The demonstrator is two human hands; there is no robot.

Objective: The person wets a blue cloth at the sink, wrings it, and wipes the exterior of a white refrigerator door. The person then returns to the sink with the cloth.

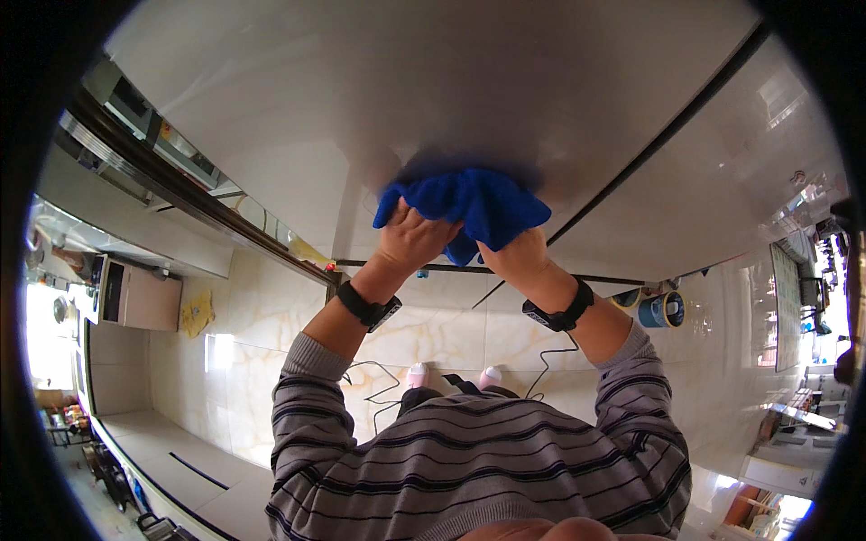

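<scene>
A bunched blue cloth [483, 200] lies against a large glossy grey panel [433, 81] in front of me. My left hand [418, 238] is closed on the cloth's left part, its knuckles showing and the fingertips lost in the folds. The right side of the cloth is gripped by my right hand [516, 254], whose fingers are mostly covered by the fabric. Both hands are close together near the panel's lower edge.
A dark seam [663, 144] parts this panel from another at the right. A dark-framed doorway edge [203, 203] runs along the left. Blue buckets [663, 309] stand on the marbled tile floor [460, 316]. Thin black cables [383, 370] hang near my body.
</scene>
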